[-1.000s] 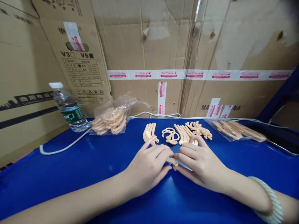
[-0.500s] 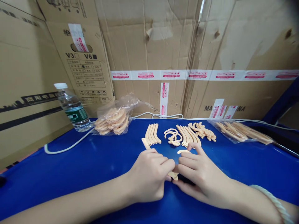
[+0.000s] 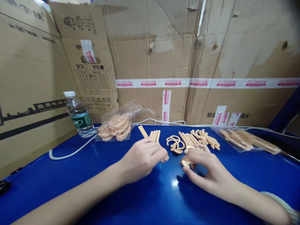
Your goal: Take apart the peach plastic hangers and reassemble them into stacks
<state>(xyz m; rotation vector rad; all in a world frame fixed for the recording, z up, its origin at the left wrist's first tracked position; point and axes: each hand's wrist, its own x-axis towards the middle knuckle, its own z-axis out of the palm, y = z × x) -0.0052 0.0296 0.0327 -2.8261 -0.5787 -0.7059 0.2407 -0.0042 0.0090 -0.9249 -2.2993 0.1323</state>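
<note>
My left hand (image 3: pixel 145 156) is closed around a long, bent, cream-coloured strip (image 3: pixel 142 131); one end sticks up beyond the knuckles and the other shows by the fingertips. My right hand (image 3: pixel 206 165) pinches a small curved cream-coloured piece (image 3: pixel 186 164) between thumb and fingers, its far end rising behind the fingers. The two hands are apart, above the blue table. Just beyond my left hand lies a row of similar bent strips (image 3: pixel 155 136). Beyond my right hand are a second row of strips (image 3: pixel 186 139) and a small pile of hooked, curved pieces (image 3: pixel 175 144).
Wavy cream pieces (image 3: pixel 206 139) lie at the right of the rows. A clear bag of flat pieces (image 3: pixel 114 125) and a water bottle (image 3: pixel 79 115) stand back left; another bag of long strips (image 3: pixel 248 139) lies right. A white cable (image 3: pixel 70 155) crosses the blue table (image 3: pixel 112 200). Cardboard closes the back.
My hands have moved apart: the left went up and left with the bent strip, the right stays with the curved piece. The view has tilted slightly upward.
</note>
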